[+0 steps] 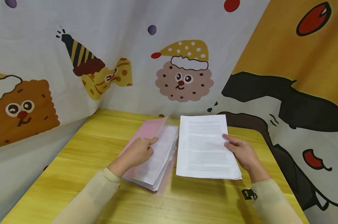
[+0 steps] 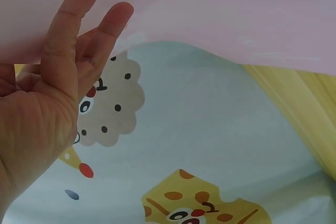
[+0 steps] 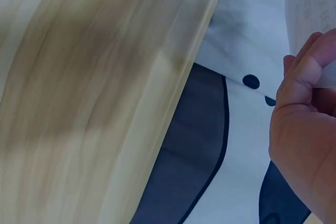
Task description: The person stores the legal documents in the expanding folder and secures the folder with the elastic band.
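We see a pink folder (image 1: pixel 150 127) near the middle of the yellow wooden table (image 1: pixel 82 152), its translucent cover lifted at the far corner and white papers (image 1: pixel 161 152) layered inside, their edges showing along the right side. The person's left hand (image 1: pixel 138 152) lies over the folder, 1 finger stretched out toward the right; from the left wrist we find 2 digits extended and spread apart against the pink cover, with nothing clamped between them that we can make out. Just to the right of the folder, we see printed sheets (image 1: pixel 206 140) covered with lines of text too small for us to read. The right hand (image 1: pixel 243 152) is clamped on their right edge, fingers bent round the paper, and we notice a shadow on the table below the near edge. The right wrist view shows us that hand with a pale piece of the same paper, beyond the table's border. Both arms wear cream sleeves (image 1: pixel 86 196), and a small dark object (image 1: pixel 249 194) sits at the right cuff. Behind the table we see a white cloth (image 1: pixel 140 96) printed with a round cookie (image 1: pixel 184 85) in a dotted yellow cap.
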`<state>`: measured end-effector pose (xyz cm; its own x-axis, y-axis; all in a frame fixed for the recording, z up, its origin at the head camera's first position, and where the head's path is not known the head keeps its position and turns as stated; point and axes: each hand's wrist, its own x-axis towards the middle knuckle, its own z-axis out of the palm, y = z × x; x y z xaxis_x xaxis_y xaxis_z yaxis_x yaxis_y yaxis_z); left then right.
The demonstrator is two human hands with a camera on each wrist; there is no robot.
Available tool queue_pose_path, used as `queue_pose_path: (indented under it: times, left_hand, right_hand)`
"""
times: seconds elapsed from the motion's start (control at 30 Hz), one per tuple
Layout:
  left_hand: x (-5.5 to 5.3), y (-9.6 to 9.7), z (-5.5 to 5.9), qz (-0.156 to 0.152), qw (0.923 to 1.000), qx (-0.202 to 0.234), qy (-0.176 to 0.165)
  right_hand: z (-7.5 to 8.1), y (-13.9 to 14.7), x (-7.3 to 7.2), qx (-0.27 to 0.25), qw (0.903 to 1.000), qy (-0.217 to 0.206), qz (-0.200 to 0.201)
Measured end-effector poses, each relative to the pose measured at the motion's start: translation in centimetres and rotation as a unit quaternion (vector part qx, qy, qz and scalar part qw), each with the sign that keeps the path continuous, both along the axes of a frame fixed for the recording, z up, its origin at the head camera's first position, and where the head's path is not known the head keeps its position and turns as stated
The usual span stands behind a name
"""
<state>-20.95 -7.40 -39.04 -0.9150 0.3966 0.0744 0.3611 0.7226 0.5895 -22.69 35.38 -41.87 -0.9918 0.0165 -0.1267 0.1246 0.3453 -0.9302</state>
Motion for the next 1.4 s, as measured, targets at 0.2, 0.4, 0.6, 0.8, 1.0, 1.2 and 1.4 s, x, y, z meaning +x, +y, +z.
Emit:
queue_pose_path:
  times: [0.2, 0.4, 0.6, 0.8, 1.0, 1.2, 1.4]
  left_hand:
    - [0.1, 0.0, -0.1, 0.002, 0.9999, 0.004, 0.010]
    - [0.1, 0.0, 0.0, 0.008, 0.9999, 0.011, -0.001]
    - [0.0, 0.0, -0.1, 0.007, 0.9999, 0.012, 0.001]
    - [0.0, 0.0, -0.1, 0.006, 0.9999, 0.011, 0.004]
    - [0.0, 0.0, -0.1, 0.004, 0.9999, 0.009, 0.004]
    - [-0.1, 0.0, 0.0, 0.003, 0.9999, 0.004, 0.009]
    - [-0.1, -0.2, -0.1, 0.006, 0.9999, 0.001, 0.009]
  right_hand:
    - [-0.2, -0.5, -0.1, -0.019, 0.9998, -0.001, 0.005]
    - [-0.7, -0.9, -0.5, -0.010, 0.9999, -0.011, 0.005]
    - [-0.7, -1.1, -0.4, -0.007, 0.9998, -0.020, -0.003]
    - [-0.7, -1.2, -0.3, 0.009, 0.9996, -0.022, -0.017]
    - [-0.9, -1.8, -0.4, 0.000, 0.9996, -0.029, -0.002]
    - [-1.2, -2.1, -0.2, 0.013, 0.9995, -0.028, -0.006]
    - [-1.3, -2.3, -0.1, 0.018, 0.9993, -0.026, -0.020]
